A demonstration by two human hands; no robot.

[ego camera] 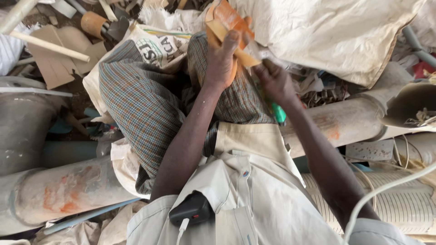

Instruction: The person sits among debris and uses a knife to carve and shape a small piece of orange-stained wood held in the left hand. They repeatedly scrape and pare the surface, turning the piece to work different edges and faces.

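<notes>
Pressing an orange pipe piece (229, 20) against the raised knee, the left hand (221, 61) is clenching it; the right hand (272, 79) is gripping a green-handled tool (278, 113), which could slip toward the fingers.

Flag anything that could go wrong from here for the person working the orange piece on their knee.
1. The right hand works a green-handled tool right beside the left hand pressing the orange piece down; a slip could catch those fingers.
2. The piece rests on the checked-cloth knee, so a slip could also hit the leg.
3. The person sits on round grey pipes, which might roll.
</notes>
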